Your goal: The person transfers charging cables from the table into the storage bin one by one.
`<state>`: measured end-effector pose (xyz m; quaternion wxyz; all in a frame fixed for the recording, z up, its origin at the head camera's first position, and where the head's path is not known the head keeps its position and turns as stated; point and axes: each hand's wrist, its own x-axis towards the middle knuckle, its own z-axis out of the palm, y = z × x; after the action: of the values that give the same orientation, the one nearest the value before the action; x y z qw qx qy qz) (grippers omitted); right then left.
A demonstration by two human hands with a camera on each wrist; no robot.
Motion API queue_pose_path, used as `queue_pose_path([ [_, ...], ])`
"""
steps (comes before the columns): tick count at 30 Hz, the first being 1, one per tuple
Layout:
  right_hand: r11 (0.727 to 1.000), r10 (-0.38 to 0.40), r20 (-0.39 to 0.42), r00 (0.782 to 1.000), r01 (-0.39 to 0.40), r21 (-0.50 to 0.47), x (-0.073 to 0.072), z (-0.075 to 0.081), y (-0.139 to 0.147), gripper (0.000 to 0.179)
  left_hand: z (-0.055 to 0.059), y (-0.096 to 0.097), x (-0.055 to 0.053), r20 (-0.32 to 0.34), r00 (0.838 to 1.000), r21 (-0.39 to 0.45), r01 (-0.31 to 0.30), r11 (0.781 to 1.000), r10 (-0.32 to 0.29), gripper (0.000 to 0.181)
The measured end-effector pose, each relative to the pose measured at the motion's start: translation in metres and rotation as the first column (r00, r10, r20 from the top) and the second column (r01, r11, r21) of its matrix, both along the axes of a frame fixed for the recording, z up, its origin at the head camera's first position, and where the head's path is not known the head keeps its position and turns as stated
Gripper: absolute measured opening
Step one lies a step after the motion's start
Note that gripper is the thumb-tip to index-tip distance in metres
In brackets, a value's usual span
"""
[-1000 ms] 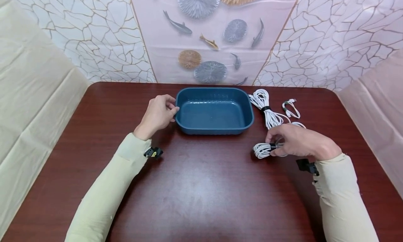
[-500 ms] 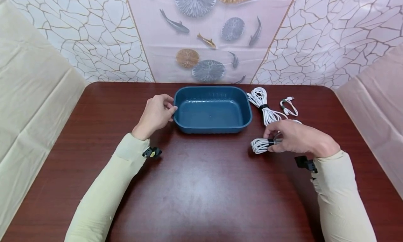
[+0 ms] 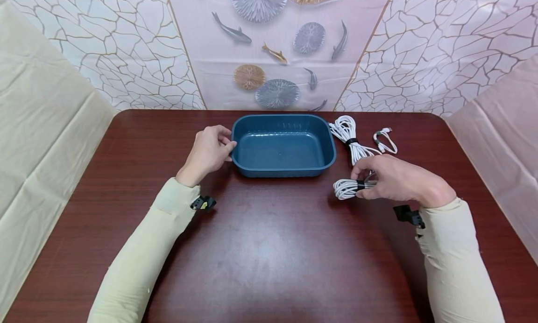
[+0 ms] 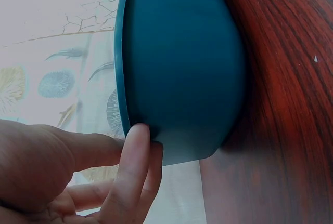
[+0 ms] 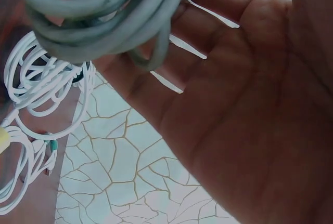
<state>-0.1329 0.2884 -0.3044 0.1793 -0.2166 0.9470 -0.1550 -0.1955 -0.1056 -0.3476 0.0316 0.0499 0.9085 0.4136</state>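
Note:
My left hand (image 3: 208, 150) pinches the left rim of a blue plastic tub (image 3: 281, 169) with thumb and fingers. The left wrist view shows the thumb and fingers on either side of the tub's rim (image 4: 120, 73). Over to the right, my right hand (image 3: 392, 180) holds a coiled white cable (image 3: 345, 189), bound with a black strap, just off the tub's front right corner. Close up in the right wrist view, the coil's loops (image 5: 109, 21) hang at the fingers. I cannot tell whether the coil touches the table.
A larger strapped white cable bundle (image 3: 346, 127) lies against the tub's right side. Farther right is a short white cable (image 3: 384, 141) with a green tie. A patterned cloth (image 3: 201, 47) stands behind the table (image 3: 252, 248), with cloth walls at both sides.
My right hand has moved slightly away from me, toward the back of the table, with the coiled cable. My left hand stays at the tub's rim.

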Motion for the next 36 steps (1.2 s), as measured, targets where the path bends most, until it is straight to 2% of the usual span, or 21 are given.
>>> queue_pose_path([
  [15, 0.999, -0.01, -0.025, 1.0, 0.009, -0.038, -0.003, 0.01, -0.003, 0.025, -0.001, 0.001, 0.0, 0.002, 1.0, 0.022, -0.013, 1.0, 0.013, 0.034],
  [26, 0.998, 0.006, -0.069, 0.998, -0.009, -0.054, -0.003, 0.007, -0.009, 0.023, -0.003, 0.001, 0.001, -0.004, 1.0, 0.019, -0.015, 1.0, 0.015, 0.034],
  [36, 0.998, -0.008, -0.084, 0.996, 0.004, -0.055, -0.005, 0.01, -0.011, 0.02, -0.002, 0.001, -0.002, -0.003, 1.0, 0.011, -0.019, 1.0, 0.019, 0.035],
])
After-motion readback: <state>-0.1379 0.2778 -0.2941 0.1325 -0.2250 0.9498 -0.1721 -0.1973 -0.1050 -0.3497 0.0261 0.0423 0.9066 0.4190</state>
